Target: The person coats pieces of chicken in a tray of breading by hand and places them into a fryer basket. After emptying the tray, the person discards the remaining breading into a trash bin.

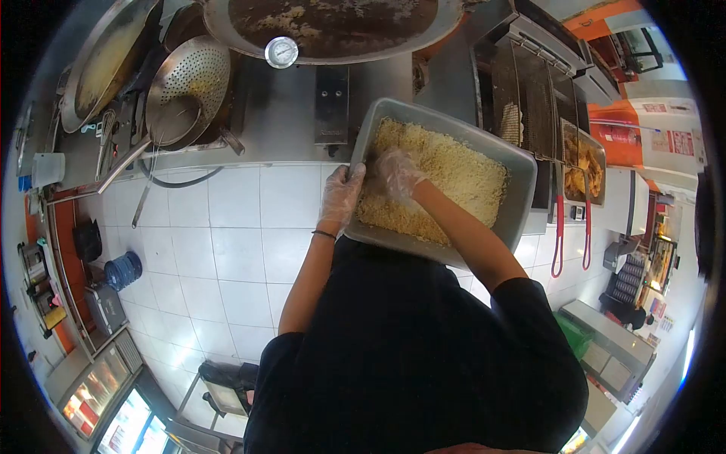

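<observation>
1. The person's left hand (342,198), in a clear glove, holds the near-left edge of a big grey tub (522,185); its fingers are closed on the wall, with the thumb and fingertips up by the rim.
2. The right hand (399,178), gloved the same way, is down inside the tub at its left part, touching the crumbs (465,181). Its fingertips are partly hidden there, so from here I can't tell how wide the fingers are or whether they hold anything.
3. The tub sits at an angle in front of the person's black shirt (408,333), its far edge by the metal counter (280,98). Pale yellow, coarse crumbs spread over its floor, with bare grey wall showing above them.
4. Beyond the tub I see a wide pan (363,34), its inside dark with brown and pale patches. A round dial thermometer (282,52) is at its near rim.
5. Over to the left is a perforated strainer (178,72) with some yellowish bits in it, and a smaller mesh strainer (174,121) overlapping it.
6. To the right are wire fryer baskets (535,98); red handles (560,234) reach out past the counter front.
7. Just beside them, a metal tray (602,155) holds golden-brown fried pieces (590,170).
</observation>
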{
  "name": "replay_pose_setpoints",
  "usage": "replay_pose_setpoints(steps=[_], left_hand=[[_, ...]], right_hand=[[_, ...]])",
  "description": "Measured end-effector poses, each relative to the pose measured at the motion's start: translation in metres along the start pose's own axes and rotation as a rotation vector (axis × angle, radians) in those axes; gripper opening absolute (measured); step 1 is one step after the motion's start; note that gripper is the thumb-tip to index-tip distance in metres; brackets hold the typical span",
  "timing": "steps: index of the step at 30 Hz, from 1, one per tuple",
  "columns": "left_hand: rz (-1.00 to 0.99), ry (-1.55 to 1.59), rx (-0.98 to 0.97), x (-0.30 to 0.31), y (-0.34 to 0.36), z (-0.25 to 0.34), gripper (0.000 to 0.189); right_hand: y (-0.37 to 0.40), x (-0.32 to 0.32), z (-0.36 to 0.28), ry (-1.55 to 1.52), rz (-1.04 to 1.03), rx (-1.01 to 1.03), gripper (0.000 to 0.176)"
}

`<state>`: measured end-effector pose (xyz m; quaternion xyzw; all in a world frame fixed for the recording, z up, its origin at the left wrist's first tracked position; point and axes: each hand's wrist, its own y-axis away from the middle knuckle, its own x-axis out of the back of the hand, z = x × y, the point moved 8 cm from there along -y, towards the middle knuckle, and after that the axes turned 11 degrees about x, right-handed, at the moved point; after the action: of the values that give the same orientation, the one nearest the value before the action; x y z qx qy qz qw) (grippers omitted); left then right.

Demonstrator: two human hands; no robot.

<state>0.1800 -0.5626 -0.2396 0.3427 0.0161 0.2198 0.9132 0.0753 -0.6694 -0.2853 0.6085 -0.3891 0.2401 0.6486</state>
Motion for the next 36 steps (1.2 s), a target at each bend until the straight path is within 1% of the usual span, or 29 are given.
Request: replay_pose_setpoints(steps=[1,2,5,8,11,13,15,16,18,21,23,25,26,27,29,30,31,32,33,34,35,36], left_hand=[[0.022,-0.008,-0.007,0.001,0.004,0.006,0.048],[0.043,-0.015,-0.014,0.003,0.007,0.01,0.046],[-0.04,-0.048,0.035,-0.001,-0.004,-0.004,0.061],[0.006,-0.1,0.069,0.002,0.0,-0.001,0.062],[-0.04,-0.067,0.027,0.003,0.001,0.003,0.064],[-0.07,-0.026,0.041,0.0,-0.004,-0.004,0.064],[-0.076,0.009,0.039,0.0,-0.003,-0.005,0.064],[-0.071,0.021,0.026,0.001,0.001,0.001,0.063],[-0.053,0.011,0.031,0.002,0.004,0.004,0.062],[-0.036,-0.038,0.049,0.003,0.002,0.003,0.06],[-0.05,-0.042,0.027,0.002,0.0,0.001,0.061],[-0.049,0.008,0.037,-0.001,-0.002,-0.002,0.053],[-0.045,0.033,0.044,-0.001,-0.003,-0.005,0.049],[-0.013,0.011,0.024,0.0,-0.007,-0.009,0.051],[0.046,-0.032,-0.016,0.001,-0.013,-0.016,0.053],[0.02,-0.025,-0.011,0.0,-0.011,-0.013,0.053],[-0.004,-0.018,-0.006,0.001,-0.008,-0.007,0.053],[-0.027,-0.01,-0.003,0.0,-0.006,-0.004,0.054],[-0.022,-0.017,-0.002,0.0,-0.006,-0.005,0.054],[-0.017,-0.023,-0.002,0.0,-0.006,-0.006,0.054],[-0.011,-0.029,-0.002,0.001,-0.007,-0.006,0.053],[-0.005,-0.039,0.011,0.002,-0.006,-0.006,0.053]], right_hand=[[-0.002,-0.017,-0.003,0.055,0.102,0.042,0.048],[0.002,-0.015,-0.011,0.111,0.204,0.085,0.046],[0.007,-0.027,-0.007,0.061,0.163,-0.107,0.041],[0.009,-0.008,-0.013,-0.049,-0.157,-0.178,0.037],[0.02,0.011,-0.016,-0.114,-0.11,-0.166,0.038],[0.043,0.026,-0.027,-0.057,-0.029,0.063,0.038],[0.069,-0.006,-0.006,-0.487,0.051,0.149,0.04],[0.076,-0.06,0.021,-0.946,0.092,0.106,0.043],[0.094,-0.093,0.059,-1.303,0.172,-0.033,0.044],[0.141,-0.049,0.108,-0.992,0.294,-0.279,0.041],[0.167,-0.004,0.121,-0.683,0.352,-0.434,0.036],[0.17,0.049,0.113,-0.273,0.382,-0.564,0.03],[0.154,0.051,0.089,-0.052,0.245,-0.455,0.029],[0.141,0.049,0.06,0.164,0.107,-0.341,0.029],[0.123,0.036,0.014,0.184,0.353,0.033,0.029],[0.119,0.014,-0.005,-0.02,0.734,0.291,0.03],[0.096,-0.051,-0.027,0.306,0.706,0.469,0.029],[0.085,-0.076,-0.038,0.446,0.617,0.495,0.028],[0.077,-0.083,-0.053,0.58,0.533,0.531,0.028],[0.07,-0.09,-0.064,0.524,0.404,0.42,0.028],[0.065,-0.077,-0.069,0.467,0.278,0.309,0.03],[0.061,-0.053,-0.07,0.297,0.189,0.291,0.033]])
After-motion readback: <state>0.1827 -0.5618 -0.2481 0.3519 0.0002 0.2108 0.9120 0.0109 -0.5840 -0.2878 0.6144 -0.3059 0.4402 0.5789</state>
